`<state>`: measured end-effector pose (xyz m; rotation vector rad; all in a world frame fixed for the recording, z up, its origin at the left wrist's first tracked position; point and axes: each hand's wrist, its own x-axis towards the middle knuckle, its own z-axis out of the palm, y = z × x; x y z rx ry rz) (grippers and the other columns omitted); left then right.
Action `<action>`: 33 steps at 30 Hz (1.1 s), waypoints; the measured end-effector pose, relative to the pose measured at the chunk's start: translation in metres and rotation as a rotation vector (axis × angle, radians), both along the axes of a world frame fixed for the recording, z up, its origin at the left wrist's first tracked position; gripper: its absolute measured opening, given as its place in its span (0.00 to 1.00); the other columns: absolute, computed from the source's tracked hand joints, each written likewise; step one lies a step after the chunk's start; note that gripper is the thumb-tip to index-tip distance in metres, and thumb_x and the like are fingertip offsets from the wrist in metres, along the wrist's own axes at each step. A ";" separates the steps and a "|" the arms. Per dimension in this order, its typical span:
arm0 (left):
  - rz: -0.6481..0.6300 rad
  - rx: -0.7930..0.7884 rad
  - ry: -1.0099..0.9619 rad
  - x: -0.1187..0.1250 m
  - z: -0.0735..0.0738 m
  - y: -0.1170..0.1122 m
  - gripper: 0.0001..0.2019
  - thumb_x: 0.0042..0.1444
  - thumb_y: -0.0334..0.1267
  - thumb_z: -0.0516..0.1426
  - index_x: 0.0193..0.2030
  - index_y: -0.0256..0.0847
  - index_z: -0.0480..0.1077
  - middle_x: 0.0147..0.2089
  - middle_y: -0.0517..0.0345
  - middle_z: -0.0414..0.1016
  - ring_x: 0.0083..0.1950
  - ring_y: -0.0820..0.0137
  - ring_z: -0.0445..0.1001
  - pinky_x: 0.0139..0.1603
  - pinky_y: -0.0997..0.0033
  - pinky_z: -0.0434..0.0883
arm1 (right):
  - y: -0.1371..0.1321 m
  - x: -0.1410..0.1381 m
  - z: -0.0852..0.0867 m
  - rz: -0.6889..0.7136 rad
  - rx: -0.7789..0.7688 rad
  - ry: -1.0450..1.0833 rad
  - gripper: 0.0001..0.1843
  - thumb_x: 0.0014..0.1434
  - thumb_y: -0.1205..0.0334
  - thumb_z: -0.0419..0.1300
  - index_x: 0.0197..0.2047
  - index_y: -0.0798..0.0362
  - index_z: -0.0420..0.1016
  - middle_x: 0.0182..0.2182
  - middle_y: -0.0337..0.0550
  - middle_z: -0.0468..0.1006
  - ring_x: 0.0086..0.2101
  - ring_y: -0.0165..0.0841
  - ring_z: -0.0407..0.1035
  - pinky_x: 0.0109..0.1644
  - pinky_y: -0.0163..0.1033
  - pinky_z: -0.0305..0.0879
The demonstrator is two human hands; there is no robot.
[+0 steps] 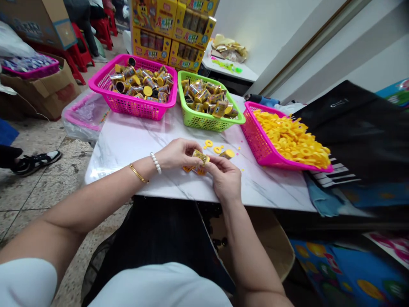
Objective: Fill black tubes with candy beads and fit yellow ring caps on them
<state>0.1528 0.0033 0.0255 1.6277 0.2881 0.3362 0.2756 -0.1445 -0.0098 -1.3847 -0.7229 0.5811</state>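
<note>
Head view: left grip [179, 154] and right grip [227, 179] pinch 1 yellow container [200, 156] before 3 tabletop baskets [206, 122].

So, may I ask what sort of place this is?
Probably a small assembly or packing workshop: a green basket of small containers, a pink basket of loose yellow pieces, and printed yellow boxes stacked behind the baskets.
</note>
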 end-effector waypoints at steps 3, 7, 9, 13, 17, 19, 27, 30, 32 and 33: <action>-0.111 -0.092 0.061 0.000 -0.002 0.002 0.11 0.51 0.39 0.66 0.35 0.33 0.74 0.24 0.61 0.72 0.22 0.77 0.69 0.24 0.78 0.64 | -0.001 0.003 -0.001 0.104 -0.040 0.073 0.19 0.50 0.51 0.73 0.42 0.53 0.81 0.34 0.43 0.84 0.33 0.37 0.79 0.44 0.47 0.79; -0.187 -0.207 0.131 0.001 -0.002 0.002 0.20 0.54 0.52 0.65 0.33 0.32 0.72 0.22 0.58 0.72 0.19 0.77 0.67 0.21 0.77 0.63 | -0.009 0.013 -0.003 0.203 0.012 -0.001 0.21 0.52 0.55 0.73 0.50 0.48 0.81 0.41 0.42 0.83 0.37 0.36 0.79 0.47 0.45 0.79; -0.224 -0.242 0.158 0.001 -0.002 0.001 0.23 0.53 0.56 0.64 0.33 0.33 0.71 0.22 0.58 0.72 0.18 0.77 0.67 0.19 0.78 0.61 | -0.011 0.016 -0.004 0.188 0.064 -0.043 0.16 0.50 0.58 0.74 0.44 0.47 0.84 0.43 0.41 0.81 0.37 0.34 0.78 0.43 0.42 0.79; -0.290 -0.272 0.155 -0.001 -0.001 0.000 0.25 0.51 0.60 0.64 0.35 0.36 0.70 0.22 0.60 0.73 0.17 0.77 0.67 0.17 0.79 0.59 | -0.011 0.013 0.000 0.164 0.133 0.007 0.10 0.50 0.59 0.74 0.37 0.48 0.84 0.40 0.40 0.78 0.33 0.32 0.76 0.33 0.40 0.80; -0.269 -0.272 0.178 -0.001 0.000 -0.001 0.27 0.53 0.64 0.61 0.32 0.35 0.70 0.20 0.61 0.71 0.16 0.79 0.65 0.16 0.79 0.58 | -0.009 0.007 0.005 0.210 0.149 -0.086 0.10 0.50 0.61 0.74 0.39 0.47 0.84 0.44 0.41 0.76 0.36 0.33 0.76 0.37 0.42 0.82; -0.260 -0.296 0.152 -0.001 0.000 -0.001 0.27 0.51 0.63 0.63 0.33 0.35 0.70 0.23 0.60 0.74 0.17 0.79 0.67 0.18 0.79 0.59 | -0.009 0.004 0.007 0.218 0.167 -0.100 0.09 0.51 0.61 0.73 0.37 0.48 0.84 0.43 0.41 0.75 0.37 0.33 0.76 0.37 0.42 0.82; -0.207 -0.259 0.183 -0.001 0.001 -0.004 0.29 0.53 0.65 0.60 0.35 0.36 0.69 0.20 0.60 0.72 0.18 0.75 0.69 0.20 0.77 0.65 | -0.012 -0.025 0.017 0.164 -0.003 -0.307 0.20 0.53 0.59 0.71 0.49 0.50 0.74 0.45 0.43 0.79 0.39 0.35 0.78 0.43 0.40 0.78; -0.093 -0.166 0.198 0.000 0.003 -0.002 0.25 0.55 0.62 0.60 0.38 0.37 0.68 0.24 0.59 0.75 0.19 0.73 0.71 0.20 0.77 0.64 | -0.012 -0.010 0.030 0.072 -0.047 -0.407 0.09 0.60 0.59 0.60 0.42 0.52 0.75 0.35 0.42 0.80 0.33 0.33 0.76 0.38 0.37 0.75; 0.143 0.002 0.186 0.001 0.004 0.003 0.20 0.57 0.55 0.60 0.36 0.37 0.69 0.27 0.58 0.77 0.20 0.75 0.71 0.22 0.77 0.63 | -0.016 0.016 0.042 -0.035 -0.110 -0.499 0.12 0.61 0.57 0.55 0.37 0.53 0.76 0.32 0.42 0.79 0.31 0.33 0.75 0.35 0.36 0.71; 0.256 0.112 0.180 0.002 0.005 0.006 0.17 0.58 0.52 0.60 0.35 0.37 0.70 0.28 0.57 0.77 0.22 0.74 0.72 0.23 0.77 0.63 | -0.018 0.032 0.048 -0.121 -0.160 -0.585 0.14 0.62 0.55 0.54 0.35 0.53 0.76 0.31 0.42 0.79 0.31 0.33 0.74 0.35 0.36 0.69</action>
